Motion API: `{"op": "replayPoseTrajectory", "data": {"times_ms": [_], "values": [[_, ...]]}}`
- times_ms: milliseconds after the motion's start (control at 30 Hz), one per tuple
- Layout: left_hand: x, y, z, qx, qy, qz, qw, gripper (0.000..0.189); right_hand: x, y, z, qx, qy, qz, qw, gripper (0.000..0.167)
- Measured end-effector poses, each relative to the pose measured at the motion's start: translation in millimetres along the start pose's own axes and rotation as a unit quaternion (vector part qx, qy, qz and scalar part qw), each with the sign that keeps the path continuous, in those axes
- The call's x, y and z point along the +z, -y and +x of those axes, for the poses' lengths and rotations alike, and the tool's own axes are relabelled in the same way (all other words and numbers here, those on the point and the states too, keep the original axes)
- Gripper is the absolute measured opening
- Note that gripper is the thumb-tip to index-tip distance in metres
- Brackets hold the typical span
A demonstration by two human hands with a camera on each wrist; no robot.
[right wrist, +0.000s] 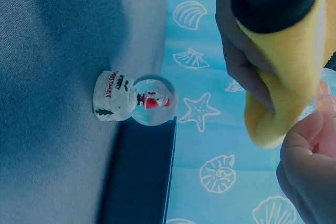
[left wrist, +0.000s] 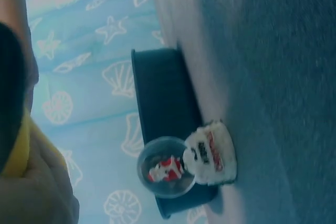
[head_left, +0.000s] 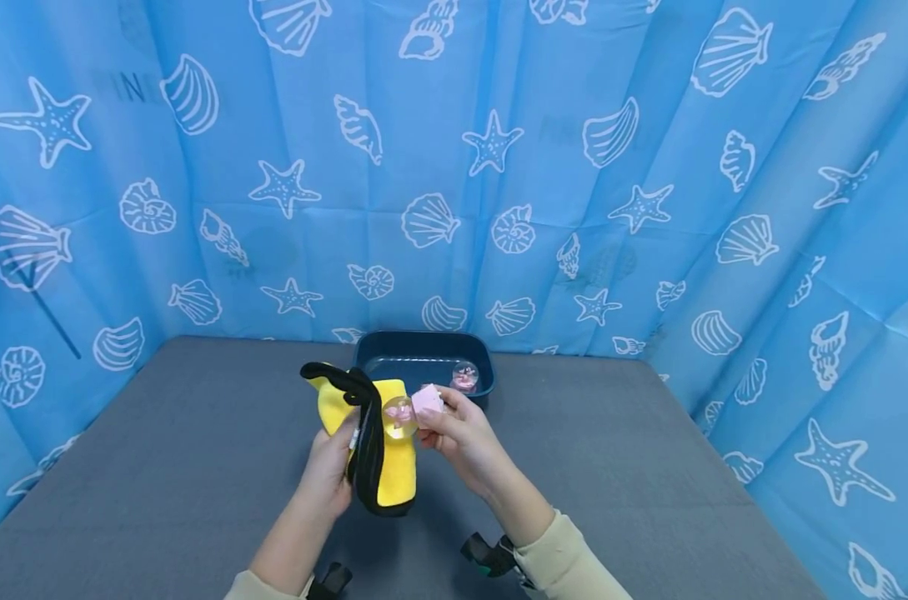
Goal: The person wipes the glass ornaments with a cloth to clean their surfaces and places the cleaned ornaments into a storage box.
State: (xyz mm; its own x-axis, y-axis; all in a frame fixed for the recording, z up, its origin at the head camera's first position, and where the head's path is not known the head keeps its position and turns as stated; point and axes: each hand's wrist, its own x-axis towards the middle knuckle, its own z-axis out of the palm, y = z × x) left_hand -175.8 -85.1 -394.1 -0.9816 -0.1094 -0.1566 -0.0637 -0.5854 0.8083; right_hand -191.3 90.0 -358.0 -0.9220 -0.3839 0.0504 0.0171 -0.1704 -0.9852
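In the head view my left hand (head_left: 328,467) grips a folded yellow cloth (head_left: 398,475) with black edging. My right hand (head_left: 464,433) pinches the pink base of a small snow globe (head_left: 401,415), which is tilted sideways with its clear ball against the cloth. Pink shapes show inside the ball. Both wrist views show a second snow globe (right wrist: 153,100) with a Santa figure and a white lettered base, upright on the table before the blue tray; hands and cloth hide it in the head view.
The dark blue tray (head_left: 382,340) stands at the table's back edge. Another snow globe (head_left: 464,377) with pink inside sits at the tray's right end. A blue shell-print curtain (head_left: 438,275) hangs behind the grey table (head_left: 574,467).
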Motion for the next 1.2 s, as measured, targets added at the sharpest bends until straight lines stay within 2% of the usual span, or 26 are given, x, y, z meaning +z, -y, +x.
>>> {"op": "replayPoseTrajectory", "data": {"times_ms": [100, 200, 300, 367, 433, 500, 733, 900, 1100, 1200], "values": [[-0.6, -3.4, -0.8, -0.001, 0.012, -0.021, 0.9997, 0.039, -0.5, 0.2, -0.5, -0.001, -0.003, -0.004, 1.0, 0.05], [2.9, -4.8, -2.6, 0.003, 0.041, -0.015, 0.999, 0.046, -0.2, -0.6, 0.6, -0.006, -0.003, -0.039, 0.9992, 0.048], [8.3, -3.5, -4.1, 0.005, 0.064, 0.03, 0.9975, 0.048, 0.8, -2.1, 1.5, -0.015, 0.008, -0.081, 0.9965, 0.046], [10.8, -1.6, -4.6, 0.008, 0.066, 0.064, 0.9958, 0.048, 1.5, -3.2, 1.5, -0.019, 0.018, -0.104, 0.9943, 0.045], [12.3, 0.1, -4.5, 0.011, 0.056, 0.087, 0.9946, 0.048, 2.2, -4.1, 1.4, -0.022, 0.027, -0.12, 0.9922, 0.044], [13.3, 1.7, -4.5, 0.013, 0.038, 0.088, 0.9953, 0.048, 2.6, -4.9, 1.3, -0.022, 0.032, -0.132, 0.9905, 0.043], [15.5, 4.3, -6.3, 0.014, -0.022, 0.047, 0.9985, 0.05, 4.9, -6.3, 1.4, -0.025, 0.044, -0.16, 0.9859, 0.042], [13.1, 1.7, -4.0, 0.014, -0.039, 0.005, 0.9991, 0.047, 4.2, -7.0, -0.2, -0.04, 0.065, -0.182, 0.9804, 0.045], [10.9, -0.8, -0.3, -0.003, -0.053, 0.001, 0.9986, 0.056, -3.3, -8.9, 0.1, -0.043, 0.089, -0.146, 0.9844, 0.046], [9.3, -1.3, -0.9, -0.007, -0.055, 0.011, 0.9984, 0.063, -6.2, -9.0, -0.2, -0.034, 0.1, -0.102, 0.9892, 0.048]]}}
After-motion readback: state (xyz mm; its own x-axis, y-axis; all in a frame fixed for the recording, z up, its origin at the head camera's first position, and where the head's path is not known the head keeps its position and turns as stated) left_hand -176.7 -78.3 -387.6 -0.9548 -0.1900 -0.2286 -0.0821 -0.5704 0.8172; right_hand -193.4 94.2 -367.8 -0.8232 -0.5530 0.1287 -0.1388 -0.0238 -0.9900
